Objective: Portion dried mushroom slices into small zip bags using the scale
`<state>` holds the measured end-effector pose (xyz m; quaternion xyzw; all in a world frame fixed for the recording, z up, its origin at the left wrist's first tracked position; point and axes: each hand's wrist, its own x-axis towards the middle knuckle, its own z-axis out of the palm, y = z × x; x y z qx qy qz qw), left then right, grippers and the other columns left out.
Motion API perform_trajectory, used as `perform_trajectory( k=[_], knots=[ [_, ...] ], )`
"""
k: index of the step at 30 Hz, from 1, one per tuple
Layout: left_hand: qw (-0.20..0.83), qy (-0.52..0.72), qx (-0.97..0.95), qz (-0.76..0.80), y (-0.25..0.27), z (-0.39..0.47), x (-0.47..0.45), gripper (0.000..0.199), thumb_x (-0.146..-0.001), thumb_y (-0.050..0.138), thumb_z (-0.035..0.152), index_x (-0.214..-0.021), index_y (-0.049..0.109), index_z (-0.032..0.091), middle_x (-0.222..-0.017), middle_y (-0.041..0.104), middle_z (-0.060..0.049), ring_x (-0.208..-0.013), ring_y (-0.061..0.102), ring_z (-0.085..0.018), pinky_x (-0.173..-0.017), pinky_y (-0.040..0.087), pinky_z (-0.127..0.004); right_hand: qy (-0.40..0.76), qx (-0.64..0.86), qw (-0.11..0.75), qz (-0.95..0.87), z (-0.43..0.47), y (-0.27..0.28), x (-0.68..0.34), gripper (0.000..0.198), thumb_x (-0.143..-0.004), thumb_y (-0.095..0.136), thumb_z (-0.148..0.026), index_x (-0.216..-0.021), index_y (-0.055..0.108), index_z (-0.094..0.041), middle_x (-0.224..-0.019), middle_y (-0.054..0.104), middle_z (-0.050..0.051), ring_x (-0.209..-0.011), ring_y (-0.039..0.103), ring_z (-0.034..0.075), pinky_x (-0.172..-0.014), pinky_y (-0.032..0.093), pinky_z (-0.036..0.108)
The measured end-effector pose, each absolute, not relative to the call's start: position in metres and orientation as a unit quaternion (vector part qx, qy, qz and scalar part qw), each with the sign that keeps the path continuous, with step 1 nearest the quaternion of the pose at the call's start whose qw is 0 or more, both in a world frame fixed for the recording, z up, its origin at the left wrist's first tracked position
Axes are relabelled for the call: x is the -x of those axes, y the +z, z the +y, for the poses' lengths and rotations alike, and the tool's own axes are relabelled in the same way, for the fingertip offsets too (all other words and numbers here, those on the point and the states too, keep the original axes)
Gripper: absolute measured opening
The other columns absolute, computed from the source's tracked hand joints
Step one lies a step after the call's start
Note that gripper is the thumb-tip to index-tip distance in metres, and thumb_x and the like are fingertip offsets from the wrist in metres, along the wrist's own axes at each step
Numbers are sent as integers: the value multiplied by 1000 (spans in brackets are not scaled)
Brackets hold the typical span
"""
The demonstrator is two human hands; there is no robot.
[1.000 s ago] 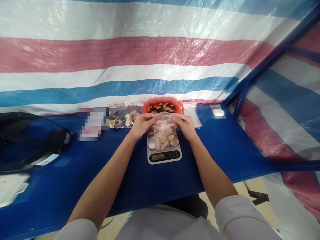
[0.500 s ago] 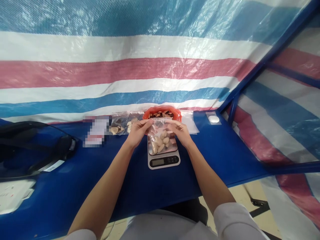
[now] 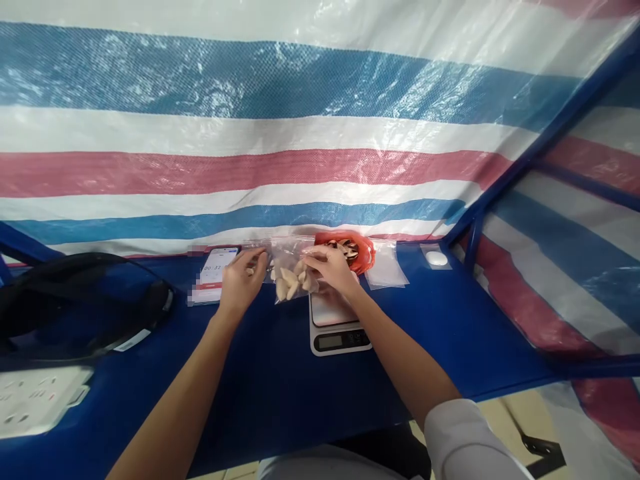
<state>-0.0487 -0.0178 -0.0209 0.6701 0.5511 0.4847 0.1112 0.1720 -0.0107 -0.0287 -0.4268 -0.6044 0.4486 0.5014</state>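
A clear zip bag (image 3: 287, 281) of pale, rounded chunks hangs at the left of the kitchen scale (image 3: 340, 323). My right hand (image 3: 333, 267) pinches its upper right corner. My left hand (image 3: 243, 280) is to the left of that bag, thumb and fingers apart, over another clear bag (image 3: 257, 248) that it partly hides. Small pale pieces show through the gap in its fingers. Bare at its front, the scale's plate has my right forearm passing over its right side. Behind it sits an orange-red plastic bag (image 3: 369, 253) of dark, dried-looking slices.
A phone (image 3: 216, 267) with a running timer lies left of my left hand. A black headset (image 3: 165, 300) and a white power strip (image 3: 45, 400) are further left. Flat clear bags (image 3: 387, 267) and a small white case (image 3: 437, 258) lie on the right of the blue table (image 3: 280, 380).
The bag of pale chunks has moved left off the scale, still in my right hand. My left hand has let go of it and moved left, toward the phone.
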Motion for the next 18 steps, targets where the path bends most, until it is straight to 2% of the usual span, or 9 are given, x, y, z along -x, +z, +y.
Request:
perform_trajectory(
  k=[3, 6, 12, 16, 18],
  knots=[
    [-21, 465, -703, 537, -21, -15, 69, 35, -93, 51, 40, -101, 75, 15, -108, 76, -14, -101, 72, -28, -96, 55, -43, 407, 441, 500, -624, 4, -25, -149, 13, -84, 70, -22, -96, 76, -19, -107, 79, 5, -105, 73, 22, -101, 55, 38],
    [-82, 449, -715, 530, -25, -11, 82, 33, -95, 49, 36, -103, 74, 15, -110, 76, -15, -106, 71, -29, -99, 53, -44, 398, 473, 472, -628, 19, -23, -125, 15, -86, 69, -23, -100, 76, -20, -104, 80, 5, -104, 74, 23, -100, 56, 40],
    [-134, 399, -737, 528, -30, -8, 84, 36, -98, 47, 37, -109, 73, 13, -113, 75, -17, -105, 69, -32, -95, 53, -48, 403, 517, 430, -621, 40, -20, -82, 21, -85, 66, -14, -102, 78, -21, -101, 80, 3, -100, 75, 21, -97, 58, 36],
    [-138, 348, -759, 532, -35, -6, 85, 40, -99, 45, 37, -118, 70, 12, -122, 71, -18, -112, 66, -35, -98, 52, -50, 430, 522, 422, -604, 46, -21, -66, 23, -86, 66, -16, -106, 78, -20, -101, 81, 3, -95, 76, 19, -87, 62, 32],
    [-131, 326, -765, 539, -39, -4, 86, 42, -99, 42, 36, -122, 68, 11, -128, 69, -19, -117, 64, -35, -100, 51, -51, 416, 524, 419, -613, 46, -21, -63, 24, -87, 67, -17, -108, 77, -20, -102, 81, 3, -96, 76, 20, -87, 62, 32]
  ],
)
